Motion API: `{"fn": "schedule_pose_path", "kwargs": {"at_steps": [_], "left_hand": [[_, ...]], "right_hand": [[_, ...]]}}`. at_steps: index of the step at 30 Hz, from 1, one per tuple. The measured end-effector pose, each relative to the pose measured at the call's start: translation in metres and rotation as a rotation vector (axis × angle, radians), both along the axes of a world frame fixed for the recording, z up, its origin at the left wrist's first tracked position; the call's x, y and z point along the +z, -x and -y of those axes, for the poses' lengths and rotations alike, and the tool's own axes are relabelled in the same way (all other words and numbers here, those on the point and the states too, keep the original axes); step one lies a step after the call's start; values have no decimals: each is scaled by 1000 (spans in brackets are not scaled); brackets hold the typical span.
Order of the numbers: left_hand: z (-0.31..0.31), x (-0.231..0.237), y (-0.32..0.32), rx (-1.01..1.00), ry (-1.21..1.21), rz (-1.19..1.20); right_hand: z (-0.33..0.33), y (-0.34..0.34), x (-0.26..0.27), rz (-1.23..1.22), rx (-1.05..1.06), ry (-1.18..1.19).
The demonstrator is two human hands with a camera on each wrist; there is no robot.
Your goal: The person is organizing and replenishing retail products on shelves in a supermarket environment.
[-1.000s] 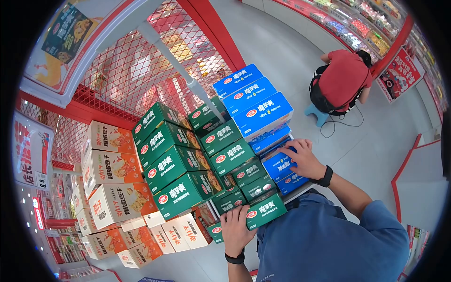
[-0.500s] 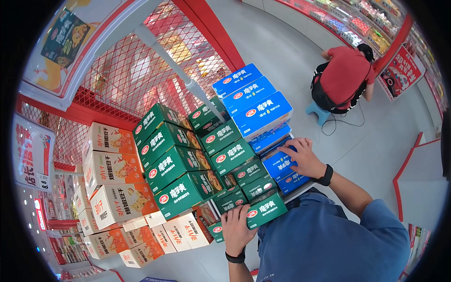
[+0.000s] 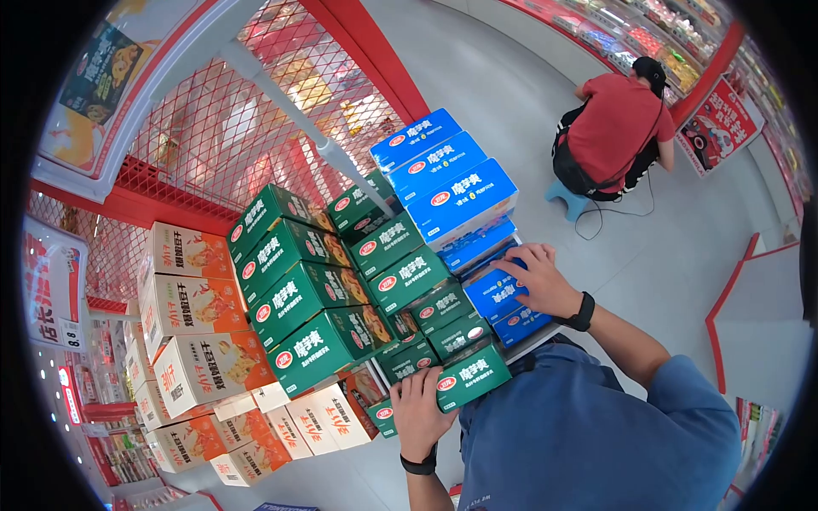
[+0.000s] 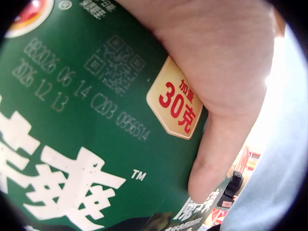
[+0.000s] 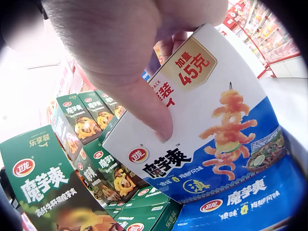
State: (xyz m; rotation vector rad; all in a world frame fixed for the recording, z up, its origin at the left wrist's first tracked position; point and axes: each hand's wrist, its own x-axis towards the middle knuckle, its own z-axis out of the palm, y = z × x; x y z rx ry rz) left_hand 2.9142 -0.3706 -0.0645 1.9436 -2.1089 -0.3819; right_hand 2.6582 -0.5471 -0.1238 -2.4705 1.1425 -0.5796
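My right hand (image 3: 545, 281) grips a blue-and-white snack box (image 5: 231, 72) at the near end of the blue stack. In the right wrist view the thumb (image 5: 156, 118) presses its white printed face, and the box leans over another blue box (image 5: 240, 202). My left hand (image 3: 422, 417) holds the left end of a green snack box (image 3: 477, 375) at the near edge, close to the blue shirt. In the left wrist view the thumb (image 4: 216, 154) lies along the green box's edge. Its other fingers are hidden there.
Tall green boxes (image 3: 311, 341) and orange-and-white boxes (image 3: 213, 370) are stacked at left. Blue boxes (image 3: 460, 200) rise behind my right hand. A pale pole (image 3: 332, 157) stands before red mesh (image 3: 281, 77). A person in red (image 3: 613, 128) sits on a blue stool (image 3: 567, 200).
The head view has shifted, so the stacks sit slightly farther left. Both hands keep their places on the boxes. The seated person's head and body have shifted slightly.
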Motion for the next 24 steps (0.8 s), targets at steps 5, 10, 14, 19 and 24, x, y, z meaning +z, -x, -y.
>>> {"fn": "schedule_pose_path", "kwargs": {"at_steps": [5, 10, 14, 19, 24], "left_hand": [[1, 1, 1, -5, 4, -8], [-1, -1, 1, 2, 16, -16], [-2, -2, 1, 9, 25, -20], [-1, -1, 0, 11, 13, -30], [0, -2, 0, 10, 24, -24]], "right_hand": [[-3, 0, -4, 16, -9, 18], [-12, 6, -2, -11, 8, 42], [-25, 13, 9, -51, 40, 19], [-36, 19, 27, -77, 59, -29], [-42, 23, 21, -40, 56, -16]]}}
